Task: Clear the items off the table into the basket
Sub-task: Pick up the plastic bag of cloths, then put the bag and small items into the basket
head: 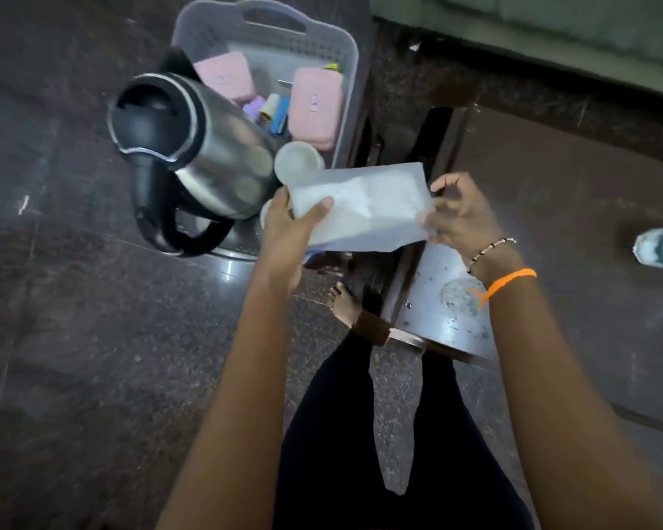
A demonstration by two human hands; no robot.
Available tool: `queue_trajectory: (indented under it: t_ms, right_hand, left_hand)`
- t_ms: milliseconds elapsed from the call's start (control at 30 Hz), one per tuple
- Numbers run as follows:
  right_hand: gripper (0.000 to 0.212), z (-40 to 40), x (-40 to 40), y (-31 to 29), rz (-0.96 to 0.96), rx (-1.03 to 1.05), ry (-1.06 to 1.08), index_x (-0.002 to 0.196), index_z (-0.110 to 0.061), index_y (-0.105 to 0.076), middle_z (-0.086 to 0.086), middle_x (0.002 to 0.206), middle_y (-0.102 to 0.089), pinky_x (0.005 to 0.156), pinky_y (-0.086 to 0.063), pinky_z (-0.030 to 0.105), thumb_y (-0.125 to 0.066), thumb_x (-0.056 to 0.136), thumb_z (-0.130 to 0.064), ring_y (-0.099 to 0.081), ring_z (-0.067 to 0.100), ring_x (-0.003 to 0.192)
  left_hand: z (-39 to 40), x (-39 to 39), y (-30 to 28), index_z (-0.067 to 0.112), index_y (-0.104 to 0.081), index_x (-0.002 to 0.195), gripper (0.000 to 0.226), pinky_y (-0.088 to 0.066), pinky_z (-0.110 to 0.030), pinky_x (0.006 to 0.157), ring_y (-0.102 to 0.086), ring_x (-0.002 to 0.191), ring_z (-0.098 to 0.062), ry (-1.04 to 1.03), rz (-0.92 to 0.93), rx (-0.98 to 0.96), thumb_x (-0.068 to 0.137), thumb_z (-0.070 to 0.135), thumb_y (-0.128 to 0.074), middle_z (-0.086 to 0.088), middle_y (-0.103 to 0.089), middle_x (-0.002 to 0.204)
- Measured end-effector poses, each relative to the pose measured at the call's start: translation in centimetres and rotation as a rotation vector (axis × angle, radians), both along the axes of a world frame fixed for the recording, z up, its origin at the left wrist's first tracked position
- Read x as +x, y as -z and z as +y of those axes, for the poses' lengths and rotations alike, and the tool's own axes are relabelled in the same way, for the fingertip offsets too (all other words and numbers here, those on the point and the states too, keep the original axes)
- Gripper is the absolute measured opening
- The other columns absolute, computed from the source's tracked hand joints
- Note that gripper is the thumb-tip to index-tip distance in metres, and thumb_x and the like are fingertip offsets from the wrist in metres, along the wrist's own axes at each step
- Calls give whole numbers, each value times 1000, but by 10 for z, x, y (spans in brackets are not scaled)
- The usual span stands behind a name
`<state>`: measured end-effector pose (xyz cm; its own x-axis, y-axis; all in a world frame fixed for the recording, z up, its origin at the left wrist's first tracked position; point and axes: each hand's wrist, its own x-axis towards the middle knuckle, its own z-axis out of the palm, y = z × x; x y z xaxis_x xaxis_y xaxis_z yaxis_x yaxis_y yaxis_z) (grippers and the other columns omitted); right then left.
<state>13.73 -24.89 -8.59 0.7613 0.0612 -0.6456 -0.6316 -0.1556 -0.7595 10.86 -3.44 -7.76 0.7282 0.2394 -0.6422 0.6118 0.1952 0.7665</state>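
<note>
Both forearms reach forward from the bottom of the view, above black trousers and a bare foot [344, 304] on the dark floor [73, 338]. At the left hand [289, 227] the grip is closed on a white bag [360, 208]: the thumb lies on top of its left end and the other fingers are under it. At the right hand [462, 219] the grip is also on the bag, with the thumb and the lower fingers pinching the right edge, while the upper fingers are curled and lifted away from it. The bag is held flat between the two hands, above the near end of the grey basket [351, 70] and partly above the edge of the dark table [437, 319]. An orange band [511, 281] and a beaded bracelet [490, 248] are on the right wrist. In the basket a steel kettle [207, 154] with a black lid and handle lies tilted on the left side. Beside it, touching the bag's far edge, is a white cup [295, 162]. Further in are two pink boxes [316, 109] and some small coloured items [272, 112] between them. The basket stands on the floor just beside the table. At the right edge a grey shoe [661, 250] is visible.
</note>
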Motion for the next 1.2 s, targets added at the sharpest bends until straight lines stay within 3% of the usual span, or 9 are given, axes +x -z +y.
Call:
queue_trajectory:
  t_ms: [133, 333, 467, 567, 767, 867, 933, 1000, 1200]
  right_hand:
    - [34, 30, 32, -10, -118, 87, 235, 76, -19, -56, -13, 51, -63, 49, -50, 13, -49, 86, 13, -54, -4, 51]
    - [33, 90, 90, -17, -145, 132, 410, 78, -18, -57, -4, 65, -60, 54, -52, 14, -46, 88, 12, -56, -3, 53]
    - [29, 138, 126, -5, -147, 26, 347, 89, -10, -59, 4, 75, -56, 58, -55, 19, -43, 86, 14, -56, 13, 67]
    - [37, 167, 148, 5, -203, -183, 200, 110, 1, -62, 19, 106, -65, 87, -53, 35, -43, 82, 15, -58, 22, 92]
    - [41, 195, 160, 15, -274, -508, -363, 124, -6, -58, 12, 137, -54, 109, -33, 28, -40, 89, 2, -47, 27, 128]
    - [39, 195, 160, 18, -303, -594, -461, 121, -7, -61, 17, 140, -44, 109, -31, 25, -43, 88, 3, -49, 29, 124]
    - [36, 194, 158, 17, -356, -640, -460, 114, -7, -65, 18, 136, -40, 96, -32, 15, -49, 85, 5, -53, 24, 104]
    - [32, 191, 157, 15, -393, -645, -465, 108, -6, -67, 19, 129, -52, 92, -35, 18, -52, 82, 6, -48, 17, 92]
    - [39, 175, 142, -2, -434, -583, -428, 105, -6, -71, 12, 115, -69, 101, -43, 26, -41, 83, 6, -59, 25, 114]
  left_hand:
    - [19, 18, -8, 14, -50, 118, 31, -59, -26, 69, -71, 81, -13, -147, -34, -377, 100, 32, -32, -3, -69, 99]
    - [24, 27, -2, 13, -55, 104, 15, -47, -28, 81, -59, 73, -13, -59, 7, -26, 97, 14, -42, 1, -63, 82]
    - [21, 31, 4, 11, -55, 101, 14, -47, -19, 72, -56, 68, -9, -29, 2, -17, 95, 6, -43, 1, -60, 78]
    - [21, 34, 8, 11, -56, 101, 16, -47, -13, 69, -55, 66, -8, -24, 1, -4, 94, 5, -44, 1, -60, 78]
    - [20, 38, 13, 6, -59, 105, 18, -44, -18, 69, -53, 69, -12, 10, 12, 27, 94, 5, -44, -3, -59, 80]
    - [19, 40, 13, 11, -58, 100, 16, -44, -16, 67, -54, 69, -11, 28, 8, 50, 94, 7, -44, -5, -59, 83]
    - [20, 42, 13, 12, -57, 98, 15, -44, -15, 65, -53, 68, -11, 28, 2, 60, 94, 6, -44, -7, -59, 85]
    - [19, 44, 12, 12, -57, 98, 16, -43, -17, 66, -53, 68, -11, 31, 2, 67, 94, 6, -44, -9, -59, 87]
    - [15, 50, 16, 13, -56, 90, 15, -43, -16, 63, -54, 70, -13, 35, 2, 105, 94, 5, -44, -1, -59, 77]
